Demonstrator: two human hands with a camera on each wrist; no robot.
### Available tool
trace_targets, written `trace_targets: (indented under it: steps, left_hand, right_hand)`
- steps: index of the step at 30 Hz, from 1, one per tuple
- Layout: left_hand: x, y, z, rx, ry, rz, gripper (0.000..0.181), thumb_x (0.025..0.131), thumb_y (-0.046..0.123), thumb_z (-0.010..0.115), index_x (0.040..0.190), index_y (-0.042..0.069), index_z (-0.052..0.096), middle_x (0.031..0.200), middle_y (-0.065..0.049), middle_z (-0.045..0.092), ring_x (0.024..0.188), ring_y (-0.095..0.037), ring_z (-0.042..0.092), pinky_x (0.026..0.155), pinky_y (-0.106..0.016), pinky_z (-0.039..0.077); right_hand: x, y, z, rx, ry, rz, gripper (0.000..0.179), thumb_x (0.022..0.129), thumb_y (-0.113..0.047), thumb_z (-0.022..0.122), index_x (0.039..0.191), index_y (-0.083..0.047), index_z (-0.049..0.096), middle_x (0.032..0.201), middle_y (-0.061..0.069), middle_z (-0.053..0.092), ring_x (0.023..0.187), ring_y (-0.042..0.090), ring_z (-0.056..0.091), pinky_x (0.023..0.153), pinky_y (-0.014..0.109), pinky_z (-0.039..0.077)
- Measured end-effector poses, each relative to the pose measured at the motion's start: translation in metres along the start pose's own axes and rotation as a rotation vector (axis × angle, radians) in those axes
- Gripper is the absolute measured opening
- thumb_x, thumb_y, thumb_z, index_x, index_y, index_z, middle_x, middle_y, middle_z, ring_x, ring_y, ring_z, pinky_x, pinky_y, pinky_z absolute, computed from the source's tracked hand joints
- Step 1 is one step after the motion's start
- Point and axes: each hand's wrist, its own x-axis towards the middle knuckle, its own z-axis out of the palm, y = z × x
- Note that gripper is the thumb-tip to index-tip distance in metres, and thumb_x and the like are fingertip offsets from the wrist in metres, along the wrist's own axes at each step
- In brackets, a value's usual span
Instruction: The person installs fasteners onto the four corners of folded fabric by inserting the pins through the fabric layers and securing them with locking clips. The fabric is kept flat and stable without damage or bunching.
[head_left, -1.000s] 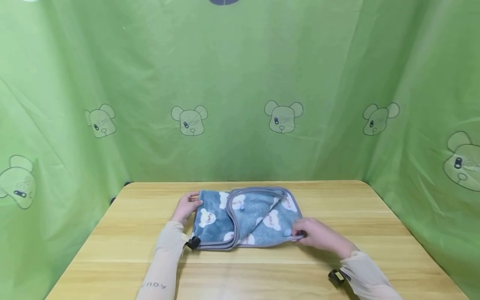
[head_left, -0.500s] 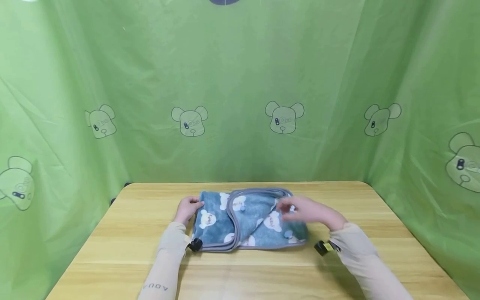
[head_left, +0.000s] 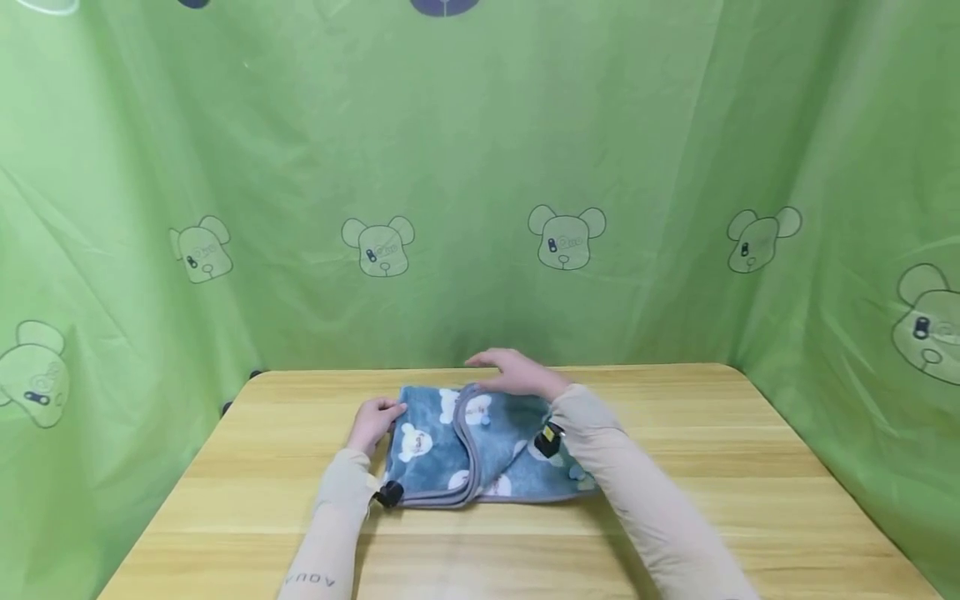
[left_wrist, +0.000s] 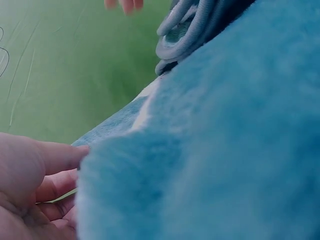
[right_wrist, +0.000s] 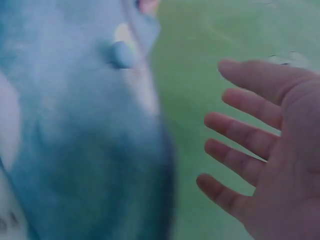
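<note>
A folded blue fleece blanket (head_left: 431, 471) with white bear heads and grey piping lies on the table; its plush side fills much of the left wrist view. My left hand (head_left: 370, 426) holds its left edge, thumb on the top and fingers at the side. Spread fingers and palm of my right hand (right_wrist: 290, 170) show beside the blanket's edge in the right wrist view, with nothing in them. From the head, that right hand (head_left: 517, 373) reaches over the blanket's far edge. My right forearm covers part of the blanket's right side.
The wooden table (head_left: 480, 558) extends around the blanket on all sides. Green curtain (head_left: 472, 167) printed with bear heads hangs behind the table and along both sides. A small black wrist camera (head_left: 549, 442) sits over the blanket.
My right hand has let go of the blanket's near right corner, lifted, and moved left and away to the far edge. The left hand stays at the left edge.
</note>
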Motion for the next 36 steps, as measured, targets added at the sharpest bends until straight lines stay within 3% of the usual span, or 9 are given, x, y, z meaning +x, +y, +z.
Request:
trace_targets:
  steps: [4, 8, 11, 15, 19, 23, 26, 29, 36]
  left_hand:
    - [-0.003, 0.000, 0.000, -0.007, -0.002, 0.006, 0.026, 0.092, 0.016, 0.066, 0.105, -0.007, 0.066, 0.095, -0.013, 0.068, 0.068, -0.010, 0.057, 0.063, -0.022, 0.046]
    - [-0.002, -0.004, 0.000, -0.043, -0.015, 0.051, 0.024, 0.089, 0.019, 0.069, 0.096, -0.003, 0.068, 0.086, -0.008, 0.067, 0.066, -0.011, 0.056, 0.060, -0.023, 0.045]
    - [-0.002, -0.005, 0.001, -0.047, -0.017, 0.073, 0.024, 0.089, 0.021, 0.070, 0.093, -0.001, 0.069, 0.082, -0.007, 0.065, 0.064, -0.012, 0.055, 0.058, -0.024, 0.044]
    - [-0.004, 0.000, 0.002, -0.034, -0.010, 0.039, 0.025, 0.090, 0.020, 0.068, 0.099, -0.003, 0.069, 0.089, -0.011, 0.068, 0.067, -0.013, 0.057, 0.061, -0.024, 0.045]
    - [-0.007, 0.004, 0.001, -0.042, -0.023, 0.049, 0.022, 0.090, 0.020, 0.068, 0.096, -0.001, 0.069, 0.087, -0.008, 0.067, 0.066, -0.012, 0.056, 0.060, -0.022, 0.043]
    - [-0.007, 0.004, 0.000, -0.038, -0.021, 0.053, 0.021, 0.090, 0.020, 0.068, 0.095, -0.001, 0.069, 0.087, -0.007, 0.067, 0.066, -0.011, 0.055, 0.060, -0.022, 0.043]
    - [-0.004, 0.003, 0.000, -0.025, -0.007, 0.017, 0.022, 0.092, 0.017, 0.066, 0.101, -0.003, 0.068, 0.092, -0.009, 0.067, 0.068, -0.010, 0.055, 0.063, -0.022, 0.044]
    - [-0.001, 0.001, 0.000, -0.015, 0.003, 0.006, 0.023, 0.092, 0.015, 0.065, 0.103, -0.006, 0.067, 0.090, -0.009, 0.067, 0.066, -0.009, 0.054, 0.061, -0.022, 0.043]
    - [0.000, -0.001, -0.001, -0.010, 0.010, 0.009, 0.023, 0.092, 0.016, 0.066, 0.101, -0.005, 0.067, 0.086, -0.006, 0.066, 0.064, -0.009, 0.054, 0.060, -0.022, 0.043]
  right_hand:
    - [0.016, 0.009, 0.021, -0.053, -0.127, 0.008, 0.053, 0.091, -0.024, 0.067, 0.137, -0.002, 0.053, 0.139, 0.019, 0.055, 0.131, 0.037, 0.049, 0.112, 0.048, 0.036]
    - [0.024, 0.017, 0.035, -0.085, -0.175, 0.016, 0.055, 0.087, -0.024, 0.071, 0.134, -0.003, 0.056, 0.138, 0.018, 0.056, 0.129, 0.037, 0.050, 0.111, 0.046, 0.036]
    - [0.027, 0.022, 0.040, -0.050, -0.202, 0.062, 0.057, 0.086, -0.025, 0.071, 0.137, -0.004, 0.054, 0.142, 0.017, 0.053, 0.134, 0.037, 0.045, 0.113, 0.047, 0.034]
    - [0.029, 0.027, 0.041, 0.057, -0.236, 0.125, 0.058, 0.088, -0.024, 0.070, 0.138, -0.004, 0.052, 0.144, 0.017, 0.051, 0.136, 0.036, 0.043, 0.114, 0.045, 0.033]
    - [0.030, 0.028, 0.039, 0.089, -0.231, 0.141, 0.051, 0.086, -0.022, 0.072, 0.131, -0.004, 0.058, 0.132, 0.017, 0.060, 0.124, 0.031, 0.054, 0.106, 0.040, 0.042]
    - [0.033, 0.027, 0.039, -0.024, -0.177, 0.097, 0.043, 0.080, -0.024, 0.077, 0.118, -0.008, 0.066, 0.111, 0.011, 0.066, 0.103, 0.024, 0.058, 0.091, 0.034, 0.045]
    - [0.035, 0.024, 0.039, -0.124, -0.137, 0.068, 0.038, 0.076, -0.029, 0.080, 0.107, -0.011, 0.068, 0.099, 0.007, 0.064, 0.092, 0.020, 0.054, 0.083, 0.032, 0.043]
    - [0.036, 0.021, 0.037, -0.154, -0.151, 0.084, 0.032, 0.076, -0.029, 0.081, 0.100, -0.013, 0.067, 0.093, 0.002, 0.061, 0.087, 0.016, 0.051, 0.078, 0.029, 0.042]
    - [0.030, 0.011, 0.022, -0.163, -0.200, 0.091, 0.020, 0.072, -0.012, 0.079, 0.088, -0.013, 0.067, 0.084, -0.003, 0.061, 0.079, 0.012, 0.052, 0.071, 0.026, 0.044]
